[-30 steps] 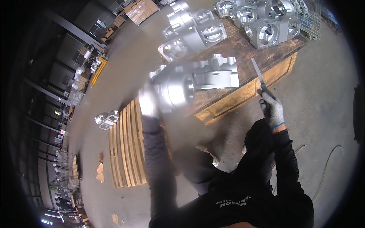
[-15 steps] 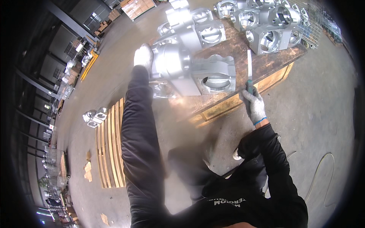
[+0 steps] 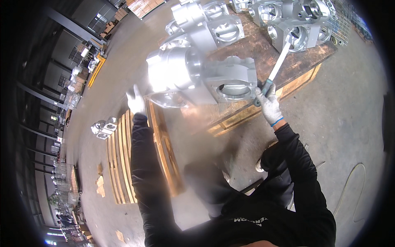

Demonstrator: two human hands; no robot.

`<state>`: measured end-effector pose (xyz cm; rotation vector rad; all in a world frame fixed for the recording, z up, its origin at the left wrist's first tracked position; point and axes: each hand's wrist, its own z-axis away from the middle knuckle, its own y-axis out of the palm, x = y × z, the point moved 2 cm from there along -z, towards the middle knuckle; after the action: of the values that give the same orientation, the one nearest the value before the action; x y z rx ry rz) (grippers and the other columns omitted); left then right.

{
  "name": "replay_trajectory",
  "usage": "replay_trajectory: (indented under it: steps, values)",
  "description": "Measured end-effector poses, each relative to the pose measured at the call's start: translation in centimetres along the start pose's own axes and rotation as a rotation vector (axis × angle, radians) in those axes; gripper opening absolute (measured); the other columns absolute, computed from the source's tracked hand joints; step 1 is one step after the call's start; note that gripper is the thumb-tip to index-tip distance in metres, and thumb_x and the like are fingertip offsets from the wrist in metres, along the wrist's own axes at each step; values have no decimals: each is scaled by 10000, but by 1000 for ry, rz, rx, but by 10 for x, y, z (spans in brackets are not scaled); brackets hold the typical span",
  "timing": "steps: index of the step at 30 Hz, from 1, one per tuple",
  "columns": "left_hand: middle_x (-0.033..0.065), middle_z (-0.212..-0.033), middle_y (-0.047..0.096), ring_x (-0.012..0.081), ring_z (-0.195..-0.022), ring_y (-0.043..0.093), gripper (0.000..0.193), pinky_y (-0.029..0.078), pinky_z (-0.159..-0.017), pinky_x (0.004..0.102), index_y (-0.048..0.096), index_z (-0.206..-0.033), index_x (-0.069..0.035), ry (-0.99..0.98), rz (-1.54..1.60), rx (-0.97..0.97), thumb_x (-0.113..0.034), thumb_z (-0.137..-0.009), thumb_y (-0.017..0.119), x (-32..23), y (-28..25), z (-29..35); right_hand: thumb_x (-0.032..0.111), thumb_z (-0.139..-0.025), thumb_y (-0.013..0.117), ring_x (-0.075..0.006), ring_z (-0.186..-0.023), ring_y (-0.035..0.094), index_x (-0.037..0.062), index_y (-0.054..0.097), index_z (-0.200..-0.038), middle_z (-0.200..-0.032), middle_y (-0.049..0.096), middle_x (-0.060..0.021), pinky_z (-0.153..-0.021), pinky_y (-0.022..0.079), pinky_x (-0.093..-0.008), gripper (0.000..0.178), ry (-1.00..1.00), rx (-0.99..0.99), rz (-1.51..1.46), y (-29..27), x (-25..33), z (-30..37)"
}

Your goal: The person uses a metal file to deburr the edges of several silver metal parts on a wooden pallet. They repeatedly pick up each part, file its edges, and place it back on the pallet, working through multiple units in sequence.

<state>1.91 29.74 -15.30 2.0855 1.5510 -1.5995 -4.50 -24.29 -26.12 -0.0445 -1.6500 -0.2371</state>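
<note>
My right hand (image 3: 270, 108), in a white knitted glove with a blue cuff, grips the grey-green handle of a flat file (image 3: 281, 61). Its long pale blade slants up and away, the tip overlapping a round opening of a silver casting (image 3: 297, 38) on the right; contact cannot be made out. My left hand (image 3: 136, 101), also gloved, is held out left of the nearest large silver casting (image 3: 177, 72), apart from it and holding nothing. Its fingers look spread. This casting has a rounded, glaring body and a side part (image 3: 234, 78) with a round bore.
The castings stand on a worn wooden table (image 3: 263, 61). Further silver castings (image 3: 205, 26) are behind. Slatted wooden pallets (image 3: 120, 160) lie on the floor at left, small castings (image 3: 105, 126) beside them. A hose (image 3: 349, 181) curls on the floor at right.
My left hand has come off the near casting and moved down and left. My right hand has shifted slightly left, and the file has tilted to the right, its tip now over the right casting.
</note>
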Motion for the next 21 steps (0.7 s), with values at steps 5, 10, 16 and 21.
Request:
replay_trajectory:
  steps: [5,10,16,21]
  values:
    - [194,-1472,592,277,-1319,560,806,397,-1173,371,516,-1516,14,-556,930,296,-662,-1086,431,59,43,34,254,-1043,720,-192,-885,602,-5,450,-1270,-1011,628,-103,-798,540,-374,438,-252,-117,238,13,-14,-9]
    - [193,-1661,407,317,-1543,358,915,230,-1295,452,378,-1600,39,-418,853,362,-713,-1092,261,61,46,61,281,-1049,715,-183,-861,605,24,499,-1214,-1000,635,-77,-782,536,-360,373,-315,-122,318,-2,-20,-46]
    - [158,-1394,628,235,-1269,574,583,432,-1122,374,547,-1480,-16,-82,382,363,-469,-1115,524,53,-2,158,423,-1085,637,-121,-913,584,45,573,-1339,-1045,657,-36,-811,519,-311,459,-204,-30,308,-26,-7,-124]
    - [227,-1275,693,355,-1211,658,574,489,-1050,436,548,-1461,-57,-58,423,178,-506,-1106,504,28,6,194,494,-1099,569,-202,-1162,590,1,499,-1512,-1309,648,-131,-1001,500,-368,647,-214,-21,465,-36,-9,-139]
